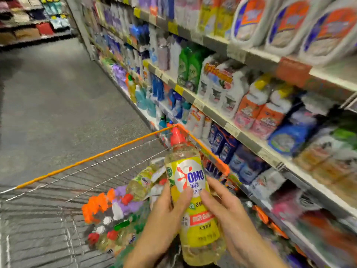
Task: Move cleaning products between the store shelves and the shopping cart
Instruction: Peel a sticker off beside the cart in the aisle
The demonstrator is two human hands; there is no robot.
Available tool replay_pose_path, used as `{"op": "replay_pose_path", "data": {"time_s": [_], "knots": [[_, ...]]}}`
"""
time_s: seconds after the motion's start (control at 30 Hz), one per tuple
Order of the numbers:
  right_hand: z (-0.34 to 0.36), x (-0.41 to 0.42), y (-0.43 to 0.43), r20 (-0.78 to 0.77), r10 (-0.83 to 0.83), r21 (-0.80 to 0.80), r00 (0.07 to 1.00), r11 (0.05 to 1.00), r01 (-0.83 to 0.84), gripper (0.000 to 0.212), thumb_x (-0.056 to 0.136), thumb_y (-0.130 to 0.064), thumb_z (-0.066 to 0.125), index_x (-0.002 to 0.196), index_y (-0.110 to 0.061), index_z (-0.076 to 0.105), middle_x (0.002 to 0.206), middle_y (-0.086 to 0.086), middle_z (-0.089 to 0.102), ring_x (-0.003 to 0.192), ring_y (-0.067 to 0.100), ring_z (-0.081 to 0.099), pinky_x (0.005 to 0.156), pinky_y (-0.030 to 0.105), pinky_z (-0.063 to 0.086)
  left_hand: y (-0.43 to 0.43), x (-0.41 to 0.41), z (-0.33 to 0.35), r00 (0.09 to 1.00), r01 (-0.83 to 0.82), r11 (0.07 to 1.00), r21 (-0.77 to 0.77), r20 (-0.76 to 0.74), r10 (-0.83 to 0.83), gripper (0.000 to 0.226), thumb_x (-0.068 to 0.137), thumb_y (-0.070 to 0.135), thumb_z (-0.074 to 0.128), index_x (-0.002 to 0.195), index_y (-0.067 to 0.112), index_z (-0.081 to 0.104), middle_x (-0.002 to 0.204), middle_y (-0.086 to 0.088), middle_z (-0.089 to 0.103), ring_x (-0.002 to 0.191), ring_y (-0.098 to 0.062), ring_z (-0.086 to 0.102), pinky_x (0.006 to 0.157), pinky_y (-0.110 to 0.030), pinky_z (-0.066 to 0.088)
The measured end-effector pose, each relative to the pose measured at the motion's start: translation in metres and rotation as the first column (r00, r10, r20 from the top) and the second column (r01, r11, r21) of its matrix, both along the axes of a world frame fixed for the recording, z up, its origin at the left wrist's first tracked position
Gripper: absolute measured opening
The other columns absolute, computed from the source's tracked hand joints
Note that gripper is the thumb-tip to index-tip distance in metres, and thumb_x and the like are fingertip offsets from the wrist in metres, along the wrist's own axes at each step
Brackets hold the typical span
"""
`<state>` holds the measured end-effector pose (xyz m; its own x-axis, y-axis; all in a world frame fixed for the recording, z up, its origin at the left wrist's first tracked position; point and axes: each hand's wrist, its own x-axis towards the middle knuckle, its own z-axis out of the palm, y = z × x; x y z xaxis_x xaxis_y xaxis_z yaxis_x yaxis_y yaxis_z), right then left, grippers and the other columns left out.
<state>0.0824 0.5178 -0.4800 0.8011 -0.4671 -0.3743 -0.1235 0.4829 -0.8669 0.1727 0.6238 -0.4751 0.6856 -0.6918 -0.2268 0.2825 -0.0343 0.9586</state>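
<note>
We have the yellow OMO bottle (193, 200) up in both hands, upright, its red cap (176, 137) pointing away from us. The left hand (164, 213) grips it from the left with the thumb laid across the label. The right hand (228, 211) wraps it from the right, thumb on the label too. So both hands are grasping the one bottle, held above the near right part of the shopping cart (92, 157).

We judge this as the carrying step, the bottle between cart and shelves (241, 132). Which way it is going, we cannot tell. Down in the cart, left of the hands, lies a heap of similar bottles (116, 215), so the pile is near. The shelves run along the right, packed tight.

The next move calls for either lowering the bottle onto that heap without toppling it, or finding a gap on the right.
</note>
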Motion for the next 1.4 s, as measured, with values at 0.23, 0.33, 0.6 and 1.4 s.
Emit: {"op": "replay_pose_path", "data": {"time_s": [0.23, 0.33, 0.6, 1.4], "knots": [[0.033, -0.135, 0.030, 0.118, -0.426, -0.019, 0.897, 0.902, 0.431, 0.062, 0.062, -0.036, 0.083, 0.120, -0.023, 0.063, 0.103, 0.009, 0.075, 0.093, 0.023, 0.072, 0.071, 0.027, 0.058, -0.022, -0.092, 0.014, 0.899, 0.428, 0.904, -0.003, 0.105, -0.425, 0.047, 0.070, 0.040, 0.056, 0.113, 0.020, 0.057, 0.094, 0.015, 0.074, 0.085, -0.003, 0.070, 0.068, -0.017, 0.052], [0.041, -0.193, 0.042, 0.115, -0.541, -0.076, 0.833, 0.832, 0.550, 0.086, 0.041, -0.054, 0.093, 0.118, -0.026, 0.066, 0.114, 0.007, 0.072, 0.104, 0.026, 0.069, 0.081, 0.034, 0.058, -0.032, -0.146, 0.028, 0.804, 0.588, 0.808, -0.029, 0.130, -0.581, 0.046, 0.071, 0.033, 0.056, 0.114, 0.016, 0.057, 0.092, 0.013, 0.075, 0.082, 0.000, 0.069, 0.066, -0.014, 0.051], [0.063, -0.328, 0.069, 0.204, -0.784, -0.157, 0.587, 0.566, 0.810, 0.082, 0.031, -0.059, 0.093, 0.107, -0.038, 0.072, 0.111, 0.005, 0.073, 0.102, 0.025, 0.070, 0.085, 0.036, 0.057, -0.063, -0.280, 0.046, 0.554, 0.831, 0.555, -0.046, 0.158, -0.817, 0.059, 0.060, 0.045, 0.070, 0.111, 0.018, 0.060, 0.098, 0.003, 0.075, 0.087, -0.009, 0.070, 0.070, -0.022, 0.054], [0.094, -0.655, -0.030, 0.254, -0.925, -0.002, 0.284, 0.293, 0.956, 0.109, 0.013, -0.049, 0.096, 0.115, -0.021, 0.068, 0.110, 0.006, 0.073, 0.100, 0.024, 0.071, 0.070, 0.032, 0.061, -0.185, -0.614, 0.089, 0.421, 0.903, 0.425, -0.065, 0.331, -0.844, 0.063, 0.056, 0.063, 0.069, 0.113, 0.036, 0.060, 0.105, 0.012, 0.072, 0.092, -0.013, 0.070, 0.075, -0.032, 0.057]]}}
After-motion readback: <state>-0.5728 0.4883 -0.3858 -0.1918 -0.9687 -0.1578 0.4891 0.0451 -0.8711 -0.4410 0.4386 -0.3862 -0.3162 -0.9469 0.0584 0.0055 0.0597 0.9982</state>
